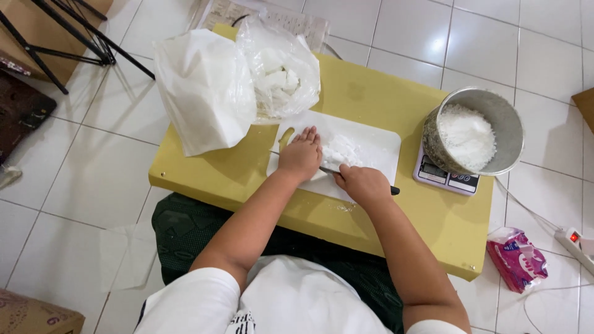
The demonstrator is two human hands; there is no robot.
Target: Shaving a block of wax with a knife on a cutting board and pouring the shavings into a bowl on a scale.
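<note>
One low yellow table [371,99] fills the middle of the view on a white tiled floor [86,179], with the person seated at its near edge. Far left on the table: a large opaque white plastic bag [201,93], and just right of it, touching, a clear plastic bag [281,68] holding white chunks. Right edge of the table: a round metal pot [495,124] partly filled with white shredded or crumbled material, standing on a small digital kitchen scale [445,176]. Centre: a white cutting board [377,145] lying flat, with a small heap of white cut pieces [340,151] on it between the two hands. Left hand [300,154] lies palm down on the board, fingers stretched toward the far side, pressing on the near-left part of the heap; it is flat and closed round nothing. Right hand [365,182] is wrapped tight around the dark handle of a knife [328,169]; the handle end juts out to the right of the fist and the blade runs left toward the left hand, low over the board. On the floor at right: a pink printed packet [516,260] and a white power strip [578,244] with a lit red switch.
</note>
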